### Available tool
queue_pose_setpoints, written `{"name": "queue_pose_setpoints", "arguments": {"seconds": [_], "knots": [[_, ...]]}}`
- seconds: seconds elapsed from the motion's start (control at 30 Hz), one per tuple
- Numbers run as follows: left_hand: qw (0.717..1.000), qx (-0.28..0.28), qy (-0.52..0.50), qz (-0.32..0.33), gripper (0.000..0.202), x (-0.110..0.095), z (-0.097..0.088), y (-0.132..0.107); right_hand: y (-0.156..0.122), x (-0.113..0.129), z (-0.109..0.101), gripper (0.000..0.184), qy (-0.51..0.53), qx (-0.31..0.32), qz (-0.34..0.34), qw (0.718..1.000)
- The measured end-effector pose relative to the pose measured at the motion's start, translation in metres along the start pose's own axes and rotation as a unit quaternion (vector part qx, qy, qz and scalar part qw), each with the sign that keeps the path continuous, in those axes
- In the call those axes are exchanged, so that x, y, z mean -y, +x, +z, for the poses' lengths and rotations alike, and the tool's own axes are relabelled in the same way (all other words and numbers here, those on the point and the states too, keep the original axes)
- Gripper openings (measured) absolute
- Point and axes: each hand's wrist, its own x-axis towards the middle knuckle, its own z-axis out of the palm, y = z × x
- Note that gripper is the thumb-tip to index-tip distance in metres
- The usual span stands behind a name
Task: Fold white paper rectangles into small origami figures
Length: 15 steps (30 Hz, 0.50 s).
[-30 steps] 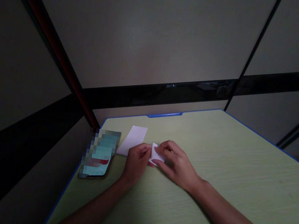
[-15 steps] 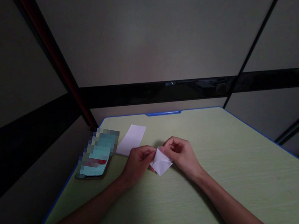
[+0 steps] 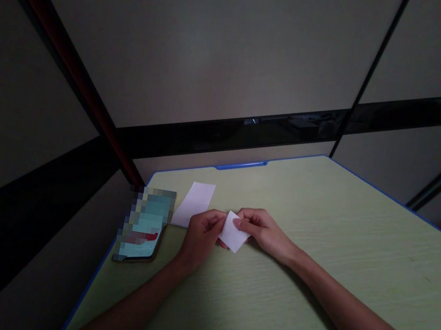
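Note:
Between my two hands is a small folded piece of white paper (image 3: pixel 234 237), roughly square and tilted with one corner toward me. My left hand (image 3: pixel 202 238) pinches its left edge, with some fingertips underneath. The thumb of my right hand (image 3: pixel 262 229) presses on the paper's upper right face, and the other fingers curl behind it. A second white sheet (image 3: pixel 194 203) lies flat on the table just beyond my left hand, which covers its near right corner.
A phone (image 3: pixel 146 226) with a lit, partly blurred screen lies at the table's left edge. The pale green table (image 3: pixel 341 224) has a blue rim and a blue handle-like strip (image 3: pixel 241 165) at the far edge. Cabinet panels (image 3: pixel 240 50) rise behind it.
The flap and crease lines that showed on the folded paper are gone, and a plain face shows now. My right hand has shifted slightly down and left, its thumb now flat on the paper.

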Motion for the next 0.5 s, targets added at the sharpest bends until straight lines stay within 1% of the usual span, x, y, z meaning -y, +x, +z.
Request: {"name": "queue_pose_setpoints", "arguments": {"seconds": [0.17,0.3,0.5], "knots": [[1.000,0.017,-0.011,-0.017,0.018,0.0029,-0.0017,0.0013,-0.0001,0.0007,-0.0040,0.027,-0.020,0.009,0.008,1.000],[0.999,0.031,-0.020,-0.028,0.018,0.0017,-0.0020,0.0025,-0.0003,0.0032,-0.0052,0.027,-0.039,0.008,0.006,0.999],[1.000,0.015,0.002,-0.012,0.015,-0.0006,-0.0032,0.0037,-0.0007,0.0046,-0.0038,0.025,-0.038,-0.004,0.018,0.999]]}}
